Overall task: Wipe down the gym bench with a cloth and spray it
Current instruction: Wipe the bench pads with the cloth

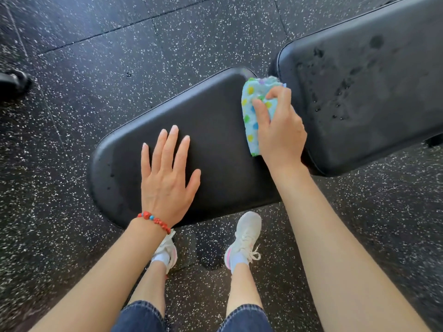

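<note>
The black padded gym bench has a seat pad (215, 130) in the middle and a longer back pad (374, 97) to the upper right, which carries wet droplets. My left hand (167, 178) lies flat on the seat pad with fingers spread and straight. At the seat pad's right end, by the gap between the pads, my right hand (278, 125) grips a bunched light-blue cloth (250, 109) with coloured dots and presses it on the pad. No spray bottle is in view.
Black rubber floor (96, 56) with white speckles surrounds the bench. My two feet in white sneakers (244, 238) stand just below the seat pad. A dark piece of equipment (12, 82) sits at the left edge.
</note>
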The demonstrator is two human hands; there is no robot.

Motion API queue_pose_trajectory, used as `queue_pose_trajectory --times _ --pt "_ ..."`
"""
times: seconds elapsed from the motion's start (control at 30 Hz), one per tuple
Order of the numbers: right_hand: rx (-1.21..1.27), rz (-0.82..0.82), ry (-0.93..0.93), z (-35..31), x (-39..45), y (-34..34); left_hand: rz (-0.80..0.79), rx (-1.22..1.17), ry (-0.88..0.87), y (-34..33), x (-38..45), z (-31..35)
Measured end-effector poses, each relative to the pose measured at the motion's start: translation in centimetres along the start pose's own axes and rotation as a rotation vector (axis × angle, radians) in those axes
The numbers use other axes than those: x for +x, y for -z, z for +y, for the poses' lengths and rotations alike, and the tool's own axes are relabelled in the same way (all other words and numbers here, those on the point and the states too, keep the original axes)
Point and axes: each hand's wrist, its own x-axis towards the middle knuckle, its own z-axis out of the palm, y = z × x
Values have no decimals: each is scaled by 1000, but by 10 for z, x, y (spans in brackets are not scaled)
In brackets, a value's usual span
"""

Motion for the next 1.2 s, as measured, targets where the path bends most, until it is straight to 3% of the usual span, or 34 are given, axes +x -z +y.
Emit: queue_pose_trajectory --times 0.2,0.37,0.57,0.83,1.0,1.2 --pt "-63 -120 139 35 -35 39 34 -49 2 7 22 46" --pt "-115 80 115 79 -10 75 48 -51 -41 -4 52 84" --pt "-212 33 218 86 25 68 29 1 43 -28 73 107" --pt "-229 -13 213 61 105 40 93 33 46 -35 74 106" --pt "-171 42 195 75 71 49 98 41 44 -35 74 106" --pt "-173 -10 240 86 27 62 114 52 41 -36 74 105"
